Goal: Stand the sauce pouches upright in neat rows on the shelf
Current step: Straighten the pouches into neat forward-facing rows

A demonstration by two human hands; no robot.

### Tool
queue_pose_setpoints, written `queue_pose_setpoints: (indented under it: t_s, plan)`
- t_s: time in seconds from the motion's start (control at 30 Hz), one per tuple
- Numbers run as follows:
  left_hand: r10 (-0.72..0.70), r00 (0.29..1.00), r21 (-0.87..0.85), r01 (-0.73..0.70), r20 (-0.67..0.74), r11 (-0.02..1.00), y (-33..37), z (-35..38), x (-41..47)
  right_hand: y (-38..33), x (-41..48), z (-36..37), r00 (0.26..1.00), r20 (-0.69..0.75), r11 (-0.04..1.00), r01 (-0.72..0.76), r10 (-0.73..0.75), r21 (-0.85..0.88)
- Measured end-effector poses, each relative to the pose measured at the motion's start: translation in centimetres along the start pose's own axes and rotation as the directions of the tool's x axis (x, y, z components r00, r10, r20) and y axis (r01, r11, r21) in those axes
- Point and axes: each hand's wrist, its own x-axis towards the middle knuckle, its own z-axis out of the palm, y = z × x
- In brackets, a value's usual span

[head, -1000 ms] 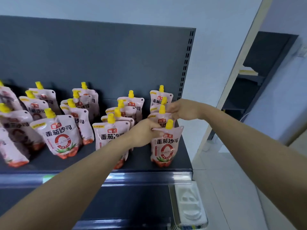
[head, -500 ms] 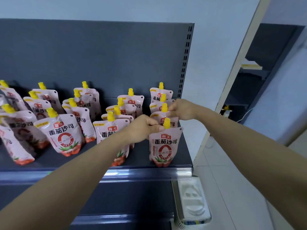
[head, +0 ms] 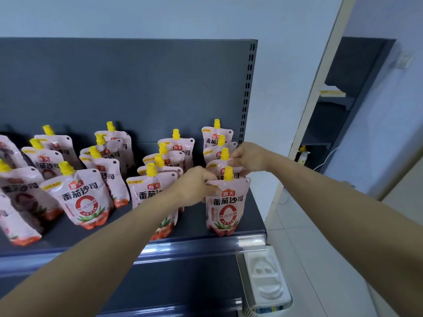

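Observation:
Several pink sauce pouches with yellow caps stand in rows on the dark grey shelf (head: 196,216). The front pouch (head: 226,207) of the rightmost row stands upright near the shelf's front edge. My left hand (head: 194,186) pinches that pouch's top left corner. My right hand (head: 249,157) grips the top of the second pouch (head: 217,169) right behind it. Two more pouches stand further back in that row (head: 216,137). The row to the left (head: 151,191) is partly hidden by my left forearm.
The shelf's right end and front lip (head: 251,242) lie just beside the front pouch. A white moulded tray (head: 266,280) sits below at floor level. Leaning pouches (head: 84,197) crowd the left. A doorway (head: 343,124) opens to the right.
The camera has moved closer and slightly left. Both hands stay on the two front pouches of the right row; the front pouch now stands straighter.

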Motion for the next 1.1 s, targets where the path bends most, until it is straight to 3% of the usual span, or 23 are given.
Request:
queue_pose_setpoints:
  t_s: [0.27, 0.5, 0.63, 0.73, 0.87, 0.97, 1.1]
  plan:
    - [0.091, 0.995, 0.051, -0.093, 0.033, 0.994, 1.1, -0.2, 1.1, -0.7, 0.4, -1.0, 0.995, -0.063, 0.996, -0.075, 0.078, 0.052]
    - [0.068, 0.995, 0.107, -0.076, 0.078, 0.991, 1.3, -0.7, 0.8, -0.8, -0.6, -2.2, 0.998, 0.061, 0.999, 0.009, -0.006, -0.046]
    - [0.088, 0.988, 0.005, -0.090, 0.123, 0.996, 2.1, -1.5, -0.2, -1.0, -1.0, -3.3, 0.999, 0.040, 0.997, 0.017, -0.014, -0.078]
    - [0.118, 0.993, -0.120, -0.114, 0.028, 0.986, 2.9, -3.1, -0.5, -0.8, -1.1, -4.2, 0.999, -0.046, 0.999, 0.004, -0.006, -0.045]
    - [0.141, 0.974, 0.037, -0.136, -0.178, 0.990, 2.4, -5.1, 0.8, -1.3, -0.4, -4.8, 0.973, -0.224, 0.997, 0.041, -0.055, -0.067]
    - [0.108, 0.986, 0.203, -0.082, -0.124, 0.976, 1.8, -5.0, 2.0, -1.1, 1.0, -4.4, 0.956, -0.285, 0.985, 0.028, -0.075, -0.168]
    - [0.052, 0.998, 0.254, -0.044, -0.025, 0.966, 1.9, -3.8, 3.6, -0.6, 3.0, -3.9, 0.977, -0.188, 0.955, 0.040, -0.099, -0.295]
